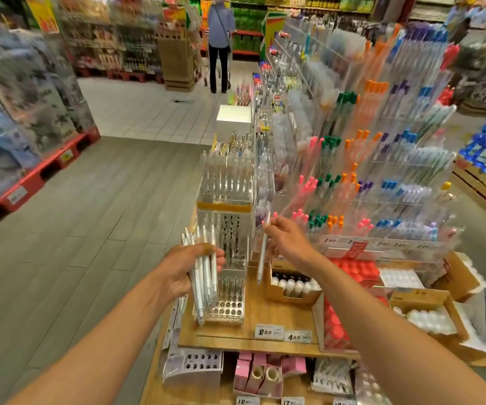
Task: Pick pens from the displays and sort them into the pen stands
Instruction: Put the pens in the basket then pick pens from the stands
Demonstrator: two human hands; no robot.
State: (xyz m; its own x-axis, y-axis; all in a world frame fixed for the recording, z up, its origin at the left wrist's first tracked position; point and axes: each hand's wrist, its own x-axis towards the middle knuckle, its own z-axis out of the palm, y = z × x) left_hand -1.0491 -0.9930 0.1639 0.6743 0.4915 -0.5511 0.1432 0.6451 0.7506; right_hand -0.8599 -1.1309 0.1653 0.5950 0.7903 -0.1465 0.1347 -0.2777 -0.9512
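My left hand (187,268) grips a bundle of several white pens (203,276), tips pointing down, just left of the clear tiered pen stand (227,252). My right hand (284,242) pinches a single white pen (263,252) with a pink end, held upright to the right of that stand. The stand's upper tiers hold several clear pens; its lowest tier (227,309) shows open holes. Behind my right hand rises a tall acrylic display (382,159) with rows of coloured-cap pens.
The stand sits on a wooden shelf (265,317) with price tags. Boxes of small bottles (293,285) and red-capped items (353,271) lie to the right. Open grey floor stretches to the left. A person (220,42) stands far down the aisle.
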